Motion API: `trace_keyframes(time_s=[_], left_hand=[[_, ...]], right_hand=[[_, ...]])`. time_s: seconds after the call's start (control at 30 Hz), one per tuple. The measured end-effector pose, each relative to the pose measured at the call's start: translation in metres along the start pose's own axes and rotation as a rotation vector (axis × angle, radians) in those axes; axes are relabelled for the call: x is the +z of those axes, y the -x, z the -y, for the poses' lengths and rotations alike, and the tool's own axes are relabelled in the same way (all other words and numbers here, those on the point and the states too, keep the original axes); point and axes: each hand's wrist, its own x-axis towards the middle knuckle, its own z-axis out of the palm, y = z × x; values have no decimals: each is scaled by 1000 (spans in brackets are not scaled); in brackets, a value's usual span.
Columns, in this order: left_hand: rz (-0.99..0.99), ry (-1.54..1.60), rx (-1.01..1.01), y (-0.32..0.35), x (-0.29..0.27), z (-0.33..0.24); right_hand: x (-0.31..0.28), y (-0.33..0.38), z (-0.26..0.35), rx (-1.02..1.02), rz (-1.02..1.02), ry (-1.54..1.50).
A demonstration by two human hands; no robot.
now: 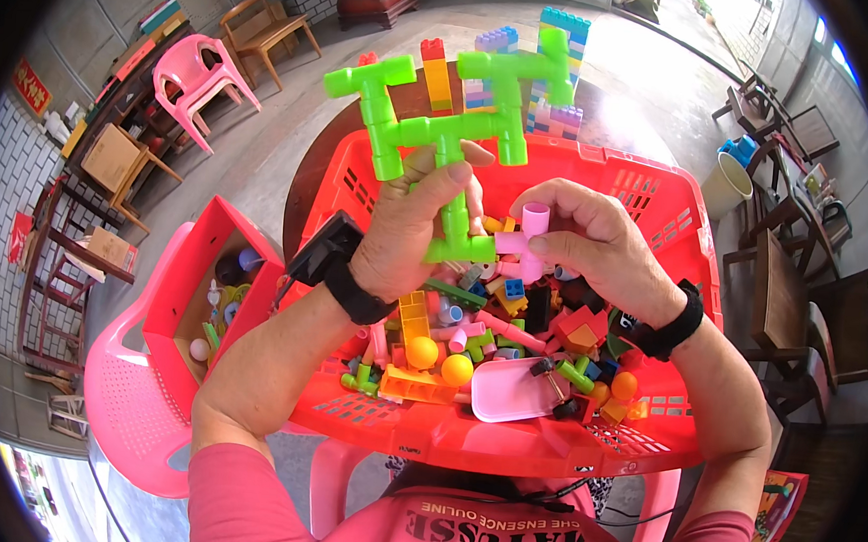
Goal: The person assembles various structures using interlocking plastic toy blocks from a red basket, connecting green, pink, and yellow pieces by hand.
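My left hand [413, 215] is wrapped round the stem of a branching green pipe-toy assembly [453, 126], made of several joined tubes and tees. It rises above a red plastic basket [542, 447]. In my right hand [595, 231] a pink tee-shaped pipe piece [532, 239] is pinched between thumb and fingers. One arm of the pink piece meets the lowest green tee [462, 247]; whether it is pushed in, I cannot tell. Below both hands the basket holds mixed toy pieces, among them yellow balls [422, 352], a pink tray [514, 390] and a yellow block piece [414, 317].
Behind the basket, block towers [434, 75] stand on a round dark table [311, 164]. To the left a red box [175, 305] of toys rests on a pink chair [138, 402]. Wooden furniture [782, 272] lines the right, and another pink chair [199, 83] stands farther back.
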Motion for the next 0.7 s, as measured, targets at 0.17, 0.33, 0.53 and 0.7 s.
trace_keyframes(time_s=[0.17,0.33,0.53,0.7], left_hand=[[-37,32,62,-1,-2,-4],[-9,18,48,0,0,-3],[19,10,36,2,4,-2],[-28,47,49,2,2,-3]], right_hand=[[7,2,2,66,4,-77],[10,2,2,28,-57,28],[6,2,7,47,-49,153],[10,5,9,4,-34,74]])
